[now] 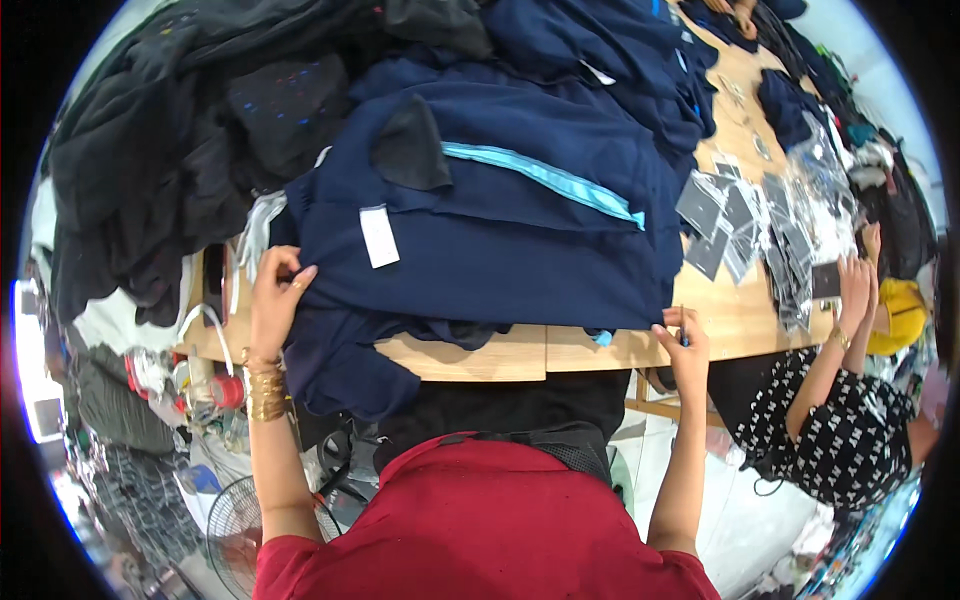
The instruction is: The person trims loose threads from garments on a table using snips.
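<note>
A navy garment lies spread and folded over on the table in front of me. It carries a white label, a light-blue strip and a black cloth piece. My left hand pinches its near left edge between thumb and fingers. At the near right corner, my right hand has its fingers closed on the cloth edge. A small dark item shows between those fingers, too small to name. Below the left part, a navy fold hangs over the table edge.
Black garments are heaped at the left; more navy cloth lies behind. Dark tags in clear plastic cover the wooden table's right side. A co-worker's hands are at the right. A fan stands lower left.
</note>
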The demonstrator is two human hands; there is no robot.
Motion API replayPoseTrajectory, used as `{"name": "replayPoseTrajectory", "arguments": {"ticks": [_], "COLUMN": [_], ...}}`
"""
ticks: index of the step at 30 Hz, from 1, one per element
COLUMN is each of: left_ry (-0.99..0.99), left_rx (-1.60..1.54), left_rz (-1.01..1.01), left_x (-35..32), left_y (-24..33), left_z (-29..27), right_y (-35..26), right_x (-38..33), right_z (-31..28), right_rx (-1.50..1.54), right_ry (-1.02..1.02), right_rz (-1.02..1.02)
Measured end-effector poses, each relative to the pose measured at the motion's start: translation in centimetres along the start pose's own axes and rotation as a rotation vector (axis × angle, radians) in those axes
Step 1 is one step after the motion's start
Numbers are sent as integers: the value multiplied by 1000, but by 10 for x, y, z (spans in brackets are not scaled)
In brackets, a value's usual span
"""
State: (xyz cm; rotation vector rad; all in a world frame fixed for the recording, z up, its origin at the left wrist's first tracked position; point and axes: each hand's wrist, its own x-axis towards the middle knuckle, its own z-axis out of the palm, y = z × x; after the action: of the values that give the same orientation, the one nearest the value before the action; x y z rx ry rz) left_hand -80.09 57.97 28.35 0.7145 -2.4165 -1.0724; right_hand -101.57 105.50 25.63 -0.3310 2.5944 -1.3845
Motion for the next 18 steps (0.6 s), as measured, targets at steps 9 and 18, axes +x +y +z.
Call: {"name": "replayPoseTrajectory", "arguments": {"ticks": [9,18], "left_ry": [330,432], "left_rx": [-180,-466], "left_rz": [-62,-172], "left_x": [-13,-14], "left_y": [14,33], "left_z": [-10,-6], "right_y": [47,72], "right_x": [1,26], "right_z": [-18,-10], "right_rx": [-227,-581], "right_ry": [248,359], "right_rz": [86,-78]}}
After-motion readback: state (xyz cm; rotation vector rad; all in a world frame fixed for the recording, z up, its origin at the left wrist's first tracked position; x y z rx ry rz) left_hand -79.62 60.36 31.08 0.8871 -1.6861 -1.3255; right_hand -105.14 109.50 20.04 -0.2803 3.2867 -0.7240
